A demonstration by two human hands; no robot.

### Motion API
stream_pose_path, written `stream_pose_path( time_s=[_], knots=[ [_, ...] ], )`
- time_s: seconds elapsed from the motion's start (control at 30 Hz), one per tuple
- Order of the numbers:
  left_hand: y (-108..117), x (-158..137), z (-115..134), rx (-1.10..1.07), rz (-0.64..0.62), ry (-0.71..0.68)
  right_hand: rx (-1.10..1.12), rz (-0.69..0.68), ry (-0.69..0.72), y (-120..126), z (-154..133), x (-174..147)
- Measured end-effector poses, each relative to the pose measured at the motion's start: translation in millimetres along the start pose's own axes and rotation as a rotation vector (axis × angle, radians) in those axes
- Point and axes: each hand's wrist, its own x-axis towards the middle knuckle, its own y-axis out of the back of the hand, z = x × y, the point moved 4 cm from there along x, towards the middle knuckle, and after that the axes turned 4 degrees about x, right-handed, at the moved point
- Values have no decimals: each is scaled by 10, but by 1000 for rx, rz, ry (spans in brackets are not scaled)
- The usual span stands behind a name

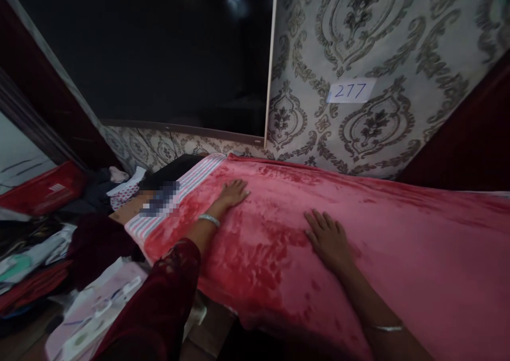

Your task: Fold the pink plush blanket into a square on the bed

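A pink and red plush blanket lies spread over a long raised surface. My left hand rests flat on it toward the far left, fingers stretched out, a silver bangle at the wrist. Farther right, my right hand also lies on the blanket with its fingers spread, a thin bangle on the forearm. Neither hand grips anything. At the blanket's left end a striped cloth shows from under it.
A large dark television hangs on the patterned wall behind. A paper marked 277 is stuck on the wallpaper. To the left are piled clothes, a red bag and a pink-and-white package.
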Motion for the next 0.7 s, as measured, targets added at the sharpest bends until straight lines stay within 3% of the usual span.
stream_pose_path(
  time_s=[0.07, 0.13, 0.37, 0.47, 0.57, 0.67, 0.7],
  knots=[
    [-32, 156, 111, -8, -6, -35, -2, -3, -1, 0, 0, 5],
    [-46, 268, 54, -11, 7, 21, -4, -12, -10, -1, 4, 4],
    [41, 343, -693, -34, 74, 389, 19, -32, -10, -9, 11, 2],
    [150, 291, -804, -71, 150, 508, 17, -42, -21, -9, 2, 10],
    [264, 295, -527, -57, 206, 448, 29, -46, -28, 0, -11, 15],
    [267, 324, 222, -65, 164, 145, 48, -43, -33, 13, -19, 17],
    [231, 314, 559, -85, 120, -33, 50, -43, -36, 17, -20, 17]
  ],
)
